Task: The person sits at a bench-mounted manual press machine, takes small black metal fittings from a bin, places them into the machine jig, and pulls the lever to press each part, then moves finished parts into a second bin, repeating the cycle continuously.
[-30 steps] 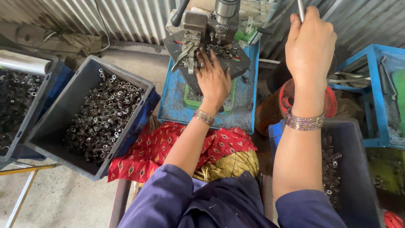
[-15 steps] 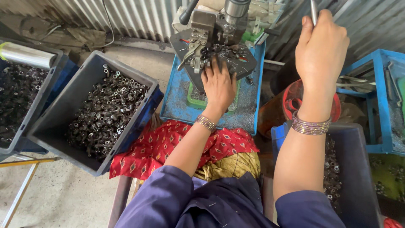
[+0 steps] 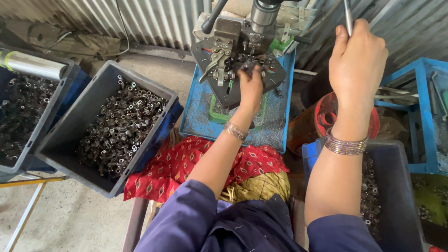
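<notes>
Left hand (image 3: 250, 86) reaches up to the press machine (image 3: 242, 51) at top centre of the frame, fingers curled in a loose grip at the dark round plate (image 3: 233, 77) w/ small metal parts on it; can't tell exactly which part it pinches. Right hand (image 3: 357, 60), upper right, has its grip pressed together round a thin metal lever (image 3: 347, 16) that runs up out of frame. Bangles on both wrists.

Machine stands on a blue surface (image 3: 200, 116) w/ a green tray (image 3: 215, 114) under the plate. Left of centre: grey crate (image 3: 154, 91) full of small dark metal rings. Far left edge: another crate (image 3: 63, 100) w/ similar parts, shiny metal roll (image 3: 30, 65) above it. Lower right: dark bin (image 3: 396, 186) w/ more rings, just beside the right forearm. Red round container (image 3: 322, 116) behind that wrist; blue frame (image 3: 427, 116) at right edge. Red patterned cloth (image 3: 168, 168) over the lap, bottom centre.
</notes>
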